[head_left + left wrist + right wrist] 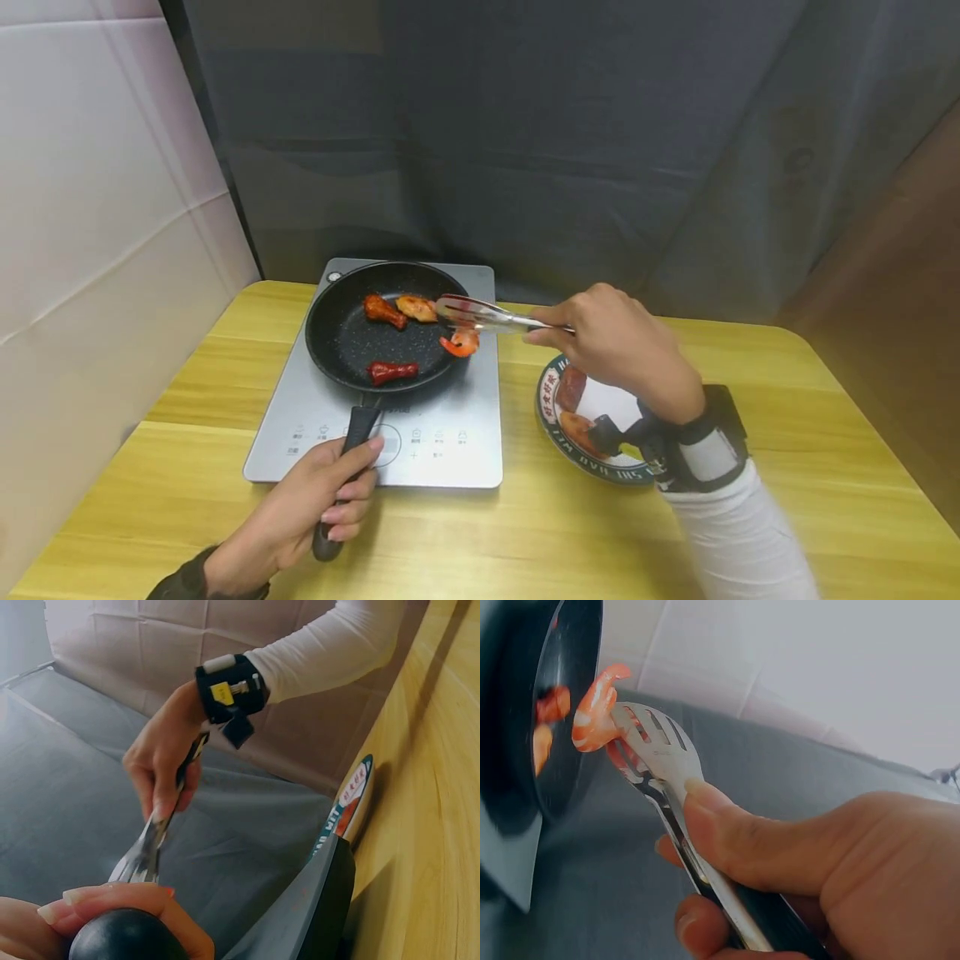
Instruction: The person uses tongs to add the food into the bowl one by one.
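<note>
My left hand (322,500) grips the black handle (362,427) of a frying pan (352,333). My right hand (618,342) squeezes metal tongs (487,317), whose slotted tips pinch an orange-and-white shrimp (594,720). In the head view the shrimp overlaps the pan's right rim; in the right wrist view it hangs beside the pan's opening. Inside the pan lie a brown drumstick (384,311), a yellowish browned piece of food (416,308) and a dark red drumstick (393,372). In the left wrist view the tong tips are partly hidden behind my left fingers.
Under the pan is a silver induction cooktop (465,450) on the wooden table (480,542). To its right, a plate with a dark green lettered rim (551,417) holds a reddish-brown piece (572,388) and a yellowish piece (581,432), partly below my right wrist. A dark curtain (525,150) hangs behind.
</note>
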Tool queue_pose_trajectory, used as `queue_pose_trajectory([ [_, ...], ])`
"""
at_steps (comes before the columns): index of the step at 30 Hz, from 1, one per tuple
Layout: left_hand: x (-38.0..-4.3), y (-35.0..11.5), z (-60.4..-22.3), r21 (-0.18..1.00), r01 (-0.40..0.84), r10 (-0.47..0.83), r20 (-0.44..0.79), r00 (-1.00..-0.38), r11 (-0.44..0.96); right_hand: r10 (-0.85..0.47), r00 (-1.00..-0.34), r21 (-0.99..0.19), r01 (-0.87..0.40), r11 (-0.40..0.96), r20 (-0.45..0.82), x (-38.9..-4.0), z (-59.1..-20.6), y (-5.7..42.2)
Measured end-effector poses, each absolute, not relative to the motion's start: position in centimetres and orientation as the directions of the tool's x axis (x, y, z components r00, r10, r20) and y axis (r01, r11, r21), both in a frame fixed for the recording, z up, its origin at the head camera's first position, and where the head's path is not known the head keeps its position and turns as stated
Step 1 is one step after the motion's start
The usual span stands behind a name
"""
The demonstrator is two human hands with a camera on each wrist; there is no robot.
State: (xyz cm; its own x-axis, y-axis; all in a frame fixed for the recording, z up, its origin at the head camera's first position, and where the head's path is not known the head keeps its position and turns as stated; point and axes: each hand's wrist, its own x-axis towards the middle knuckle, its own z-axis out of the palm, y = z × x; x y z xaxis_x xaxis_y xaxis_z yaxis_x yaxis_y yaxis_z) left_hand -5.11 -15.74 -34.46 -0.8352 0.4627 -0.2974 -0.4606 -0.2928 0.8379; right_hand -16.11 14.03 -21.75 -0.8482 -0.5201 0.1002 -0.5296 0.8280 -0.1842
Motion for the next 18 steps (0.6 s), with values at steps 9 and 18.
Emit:
queue_pose_trajectory([
  [9,-5.2,-15.3,-34.5,0.844,-0.450,0.460,-0.287,-0.840,-0.294,-0.640,-0.746,-0.121,-0.663,0.738,0.184,-17.8,-23.0,9.5],
  [18,-5.2,-15.1,-34.5,0.841,-0.451,0.461,-0.286,-0.840,-0.301,-0.632,-0.752,-0.110,-0.656,0.747,0.190,-19.8,-24.2,5.7],
])
